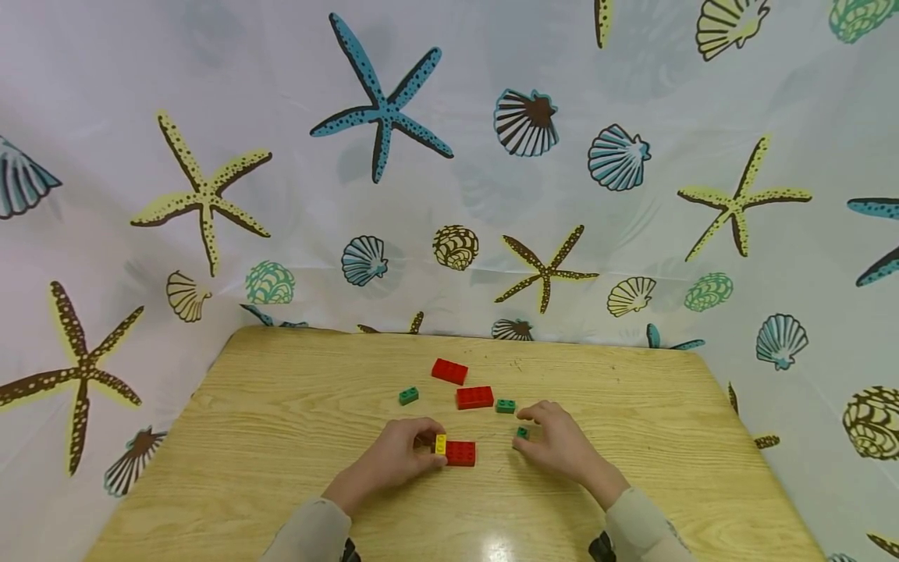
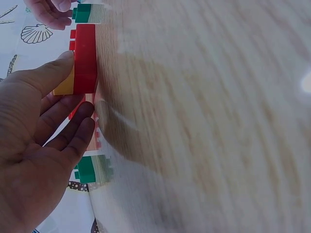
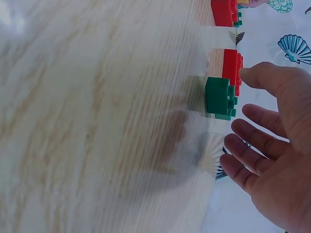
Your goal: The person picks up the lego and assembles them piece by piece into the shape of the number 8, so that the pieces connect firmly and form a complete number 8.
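The seashell-and-starfish cloth (image 1: 456, 187) hangs beyond both hands, behind the wooden bench (image 1: 302, 406) that carries the bricks.

The hands are well apart, one either side of the near bricks. The left hand (image 1: 400, 457) pinches at the yellow brick, thumb on the near side and fingers on the far side. The right hand (image 1: 558, 441) is spread, thumb and fingers apart around a green brick without any visible grip; whether it touches is hard to tell.

Of the red toy building bricks, the near red brick (image 1: 461, 453) lies between the hands, studs up, its long axis running from the left hand toward the right. The middle red brick (image 1: 474, 398) lies beyond the gap between the hands, nearly parallel to it. The far red brick (image 1: 449, 371) is set aslant, its right end turned nearer the hands.

The two-stud yellow brick (image 1: 441, 444) sits on the near red brick's left end, its long axis crosswise, pointing away from the person. Pinching it there probably steadies both pieces and leaves the remaining studs bare.

The left green brick (image 1: 409, 396) lies beyond the left hand, slanted; the middle green brick (image 1: 506, 406), just beyond the right hand's fingers, points side to side. The near green brick (image 1: 523, 433) stands studs up within the right hand's spread, probably placed within easy reach; its long axis is unclear.
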Tool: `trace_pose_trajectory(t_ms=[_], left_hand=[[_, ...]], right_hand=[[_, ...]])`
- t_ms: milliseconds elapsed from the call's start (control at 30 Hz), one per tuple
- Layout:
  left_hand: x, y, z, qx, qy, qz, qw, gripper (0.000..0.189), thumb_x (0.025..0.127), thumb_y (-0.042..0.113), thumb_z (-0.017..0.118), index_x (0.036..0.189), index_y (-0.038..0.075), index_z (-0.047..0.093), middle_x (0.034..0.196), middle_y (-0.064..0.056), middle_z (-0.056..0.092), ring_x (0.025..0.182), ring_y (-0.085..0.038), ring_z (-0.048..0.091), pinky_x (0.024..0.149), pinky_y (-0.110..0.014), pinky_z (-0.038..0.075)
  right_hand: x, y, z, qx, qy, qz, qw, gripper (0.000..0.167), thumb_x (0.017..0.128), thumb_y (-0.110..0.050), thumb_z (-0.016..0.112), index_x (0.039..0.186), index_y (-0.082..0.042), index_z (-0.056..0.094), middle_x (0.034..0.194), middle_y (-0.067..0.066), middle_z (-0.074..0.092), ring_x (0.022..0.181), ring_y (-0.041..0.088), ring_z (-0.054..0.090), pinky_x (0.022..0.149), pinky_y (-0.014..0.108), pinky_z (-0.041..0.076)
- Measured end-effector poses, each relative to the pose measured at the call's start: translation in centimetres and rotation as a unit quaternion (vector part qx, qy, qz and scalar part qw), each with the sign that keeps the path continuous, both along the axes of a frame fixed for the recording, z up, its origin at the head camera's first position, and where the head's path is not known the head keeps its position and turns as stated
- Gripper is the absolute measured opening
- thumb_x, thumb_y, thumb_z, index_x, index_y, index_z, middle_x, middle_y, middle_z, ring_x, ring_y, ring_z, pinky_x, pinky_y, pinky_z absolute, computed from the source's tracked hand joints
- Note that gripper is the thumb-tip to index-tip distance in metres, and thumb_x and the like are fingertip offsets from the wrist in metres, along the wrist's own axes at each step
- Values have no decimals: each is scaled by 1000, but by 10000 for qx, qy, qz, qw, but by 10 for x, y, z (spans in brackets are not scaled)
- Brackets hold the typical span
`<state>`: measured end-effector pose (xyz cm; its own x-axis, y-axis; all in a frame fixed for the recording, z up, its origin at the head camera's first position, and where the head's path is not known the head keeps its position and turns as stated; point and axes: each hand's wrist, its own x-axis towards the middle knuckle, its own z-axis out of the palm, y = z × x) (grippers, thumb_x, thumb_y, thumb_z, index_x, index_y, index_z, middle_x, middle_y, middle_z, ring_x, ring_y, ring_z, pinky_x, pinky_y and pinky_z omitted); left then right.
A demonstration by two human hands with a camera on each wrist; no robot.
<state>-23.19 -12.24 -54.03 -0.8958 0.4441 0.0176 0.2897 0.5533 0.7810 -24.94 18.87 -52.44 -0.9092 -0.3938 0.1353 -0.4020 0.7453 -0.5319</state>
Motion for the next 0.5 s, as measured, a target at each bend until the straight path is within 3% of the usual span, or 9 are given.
trace_pose_trajectory(t_ms=[500], left_hand=[[0, 0, -2, -27, 35, 38, 10000, 37, 93, 26, 83, 123, 7, 72, 117, -3, 74, 107, -19, 69, 96, -45, 58]], right_hand=[[3, 5, -1, 104, -92, 17, 9999, 38, 91, -19, 82, 122, 0, 74, 119, 11, 73, 111, 28, 66, 95, 49, 56]])
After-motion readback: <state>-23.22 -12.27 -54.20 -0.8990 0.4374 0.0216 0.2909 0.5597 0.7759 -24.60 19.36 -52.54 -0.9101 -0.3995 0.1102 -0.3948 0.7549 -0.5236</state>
